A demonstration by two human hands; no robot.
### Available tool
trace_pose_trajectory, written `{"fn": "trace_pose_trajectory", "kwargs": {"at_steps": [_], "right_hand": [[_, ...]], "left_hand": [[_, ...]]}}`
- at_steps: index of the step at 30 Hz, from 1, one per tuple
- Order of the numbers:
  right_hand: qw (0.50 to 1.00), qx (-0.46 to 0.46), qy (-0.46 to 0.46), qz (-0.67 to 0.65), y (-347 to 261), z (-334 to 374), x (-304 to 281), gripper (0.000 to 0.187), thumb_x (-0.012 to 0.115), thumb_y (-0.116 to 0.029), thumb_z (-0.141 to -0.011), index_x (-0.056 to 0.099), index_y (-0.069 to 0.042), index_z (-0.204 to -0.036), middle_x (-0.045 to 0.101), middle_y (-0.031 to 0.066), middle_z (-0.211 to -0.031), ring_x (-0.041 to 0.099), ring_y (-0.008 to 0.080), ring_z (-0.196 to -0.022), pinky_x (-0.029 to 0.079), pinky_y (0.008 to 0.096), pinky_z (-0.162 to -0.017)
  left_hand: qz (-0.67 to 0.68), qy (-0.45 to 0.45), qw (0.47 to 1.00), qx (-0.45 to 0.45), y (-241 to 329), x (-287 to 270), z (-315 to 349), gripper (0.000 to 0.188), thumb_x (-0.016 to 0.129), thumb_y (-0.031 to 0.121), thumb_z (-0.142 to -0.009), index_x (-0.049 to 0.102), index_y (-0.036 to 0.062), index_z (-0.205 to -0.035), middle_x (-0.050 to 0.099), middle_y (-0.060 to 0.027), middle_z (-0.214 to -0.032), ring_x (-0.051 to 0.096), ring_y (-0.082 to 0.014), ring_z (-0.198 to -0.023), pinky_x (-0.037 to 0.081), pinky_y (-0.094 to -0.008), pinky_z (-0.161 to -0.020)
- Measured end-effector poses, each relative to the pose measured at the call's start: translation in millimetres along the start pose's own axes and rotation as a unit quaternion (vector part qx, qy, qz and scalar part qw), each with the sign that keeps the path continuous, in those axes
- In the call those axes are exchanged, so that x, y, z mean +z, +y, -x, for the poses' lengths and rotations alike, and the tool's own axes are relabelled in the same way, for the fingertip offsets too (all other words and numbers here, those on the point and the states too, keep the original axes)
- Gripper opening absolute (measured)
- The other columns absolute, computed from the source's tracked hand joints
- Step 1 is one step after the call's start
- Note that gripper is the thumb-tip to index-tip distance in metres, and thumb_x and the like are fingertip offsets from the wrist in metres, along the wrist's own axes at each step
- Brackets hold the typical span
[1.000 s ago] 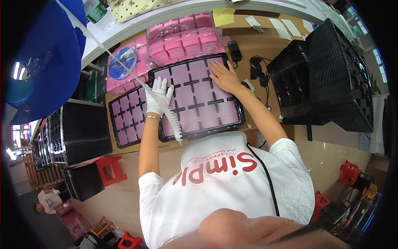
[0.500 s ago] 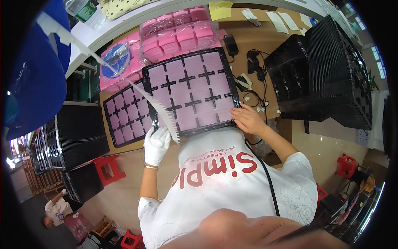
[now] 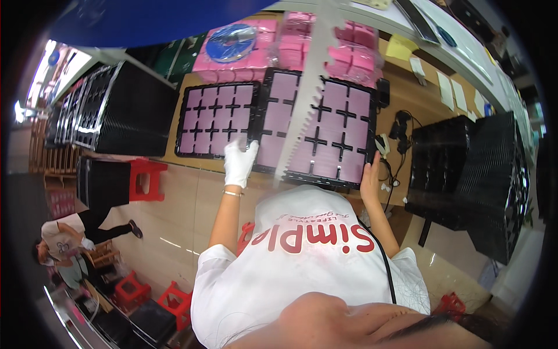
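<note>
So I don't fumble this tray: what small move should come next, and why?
Perhaps grip the right black tray with the gloved left hand: it is by the tray's left edge, hold unclear, while the bare right hand is at the right edge.

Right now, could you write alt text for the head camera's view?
A person's white-gloved left hand and bare right hand are at opposite edges of a black tray with mauve sections; a similar tray lies to its left, pink stacks behind.
</note>
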State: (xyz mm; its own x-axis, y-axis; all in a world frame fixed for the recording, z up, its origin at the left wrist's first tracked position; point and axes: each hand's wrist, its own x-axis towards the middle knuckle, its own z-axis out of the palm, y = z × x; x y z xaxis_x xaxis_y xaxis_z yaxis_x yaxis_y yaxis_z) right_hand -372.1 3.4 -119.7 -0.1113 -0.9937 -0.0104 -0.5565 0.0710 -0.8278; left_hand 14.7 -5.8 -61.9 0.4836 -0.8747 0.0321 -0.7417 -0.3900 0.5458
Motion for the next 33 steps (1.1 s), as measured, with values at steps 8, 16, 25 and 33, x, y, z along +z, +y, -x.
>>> {"fn": "trace_pose_trajectory", "kwargs": {"at_steps": [8,16,25,33], "right_hand": [[0.998,-0.021,0.042,0.034,17.5,-1.9,4.6,0.061,0.028,-0.033,-0.103,0.011,0.001,-0.150,0.013,0.0235,-0.156,0.010,0.0352,-0.146,0.008,0.0412,-0.117],[0.990,-0.069,0.117,0.039,-14.8,-15.0,-2.9,0.060,0.024,-0.037,-0.104,0.017,0.001,-0.149,0.018,0.0225,-0.155,0.013,0.0349,-0.145,0.010,0.0421,-0.116],[0.988,-0.073,0.133,0.012,-58.2,-3.0,6.9,0.054,0.028,-0.030,-0.104,0.023,0.002,-0.148,0.027,0.0211,-0.152,0.026,0.0320,-0.141,0.018,0.0386,-0.115],[0.990,-0.052,0.128,0.035,-67.1,17.6,12.6,0.053,0.029,-0.029,-0.104,0.025,0.001,-0.147,0.029,0.0186,-0.152,0.027,0.0318,-0.140,0.020,0.0389,-0.114]], "left_hand": [[0.152,-0.074,0.978,-0.120,42.1,-32.3,4.3,0.048,0.072,0.038,-0.081,0.061,-0.0044,-0.099,0.067,-0.0127,-0.091,0.064,-0.0187,-0.084,0.050,-0.0304,-0.080],[0.444,0.042,0.894,-0.035,10.6,-85.4,-52.7,0.045,0.077,0.019,-0.080,0.055,-0.0008,-0.114,0.063,-0.0075,-0.102,0.058,-0.0149,-0.094,0.047,-0.0303,-0.086],[0.369,0.143,0.913,-0.098,-257.2,-164.7,-172.3,0.049,0.077,0.016,-0.080,0.059,-0.0062,-0.121,0.066,-0.0111,-0.107,0.060,-0.0129,-0.095,0.046,-0.0254,-0.090],[0.350,0.081,0.917,-0.174,-313.9,-63.9,-180.2,0.060,0.082,0.018,-0.074,0.058,-0.0104,-0.121,0.063,-0.0154,-0.117,0.058,-0.0158,-0.102,0.045,-0.0255,-0.093]]}}
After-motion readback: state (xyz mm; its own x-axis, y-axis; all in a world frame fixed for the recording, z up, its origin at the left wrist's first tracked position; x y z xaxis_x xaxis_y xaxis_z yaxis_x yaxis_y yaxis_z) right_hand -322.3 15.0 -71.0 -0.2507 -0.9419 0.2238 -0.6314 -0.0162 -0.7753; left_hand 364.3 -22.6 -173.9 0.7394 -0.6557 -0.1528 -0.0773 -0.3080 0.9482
